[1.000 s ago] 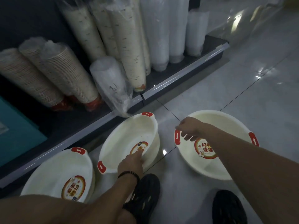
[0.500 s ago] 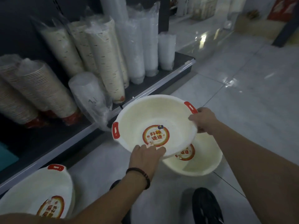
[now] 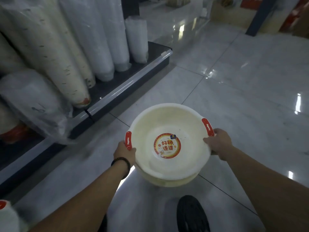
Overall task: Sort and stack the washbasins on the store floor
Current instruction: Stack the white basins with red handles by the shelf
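A cream washbasin (image 3: 168,124) with red handles and a round red-and-yellow sticker sits nested in a second cream washbasin (image 3: 173,182), of which only the lower rim shows. My left hand (image 3: 124,152) grips the top basin's rim at its left red handle. My right hand (image 3: 218,142) grips the rim just below the right red handle. The edge of a third washbasin (image 3: 6,216) with a red handle shows at the bottom left corner.
A low dark shelf (image 3: 117,92) runs along the left, loaded with tall wrapped stacks of paper cups (image 3: 50,52) and plastic cups (image 3: 135,39). My black shoe (image 3: 192,215) stands on the glossy tiled floor (image 3: 242,97). Cardboard boxes (image 3: 232,12) stand far back.
The basin I held above the floor basin has come down into it, nested. My left hand shifted from the front rim to the left handle. The view swung right.
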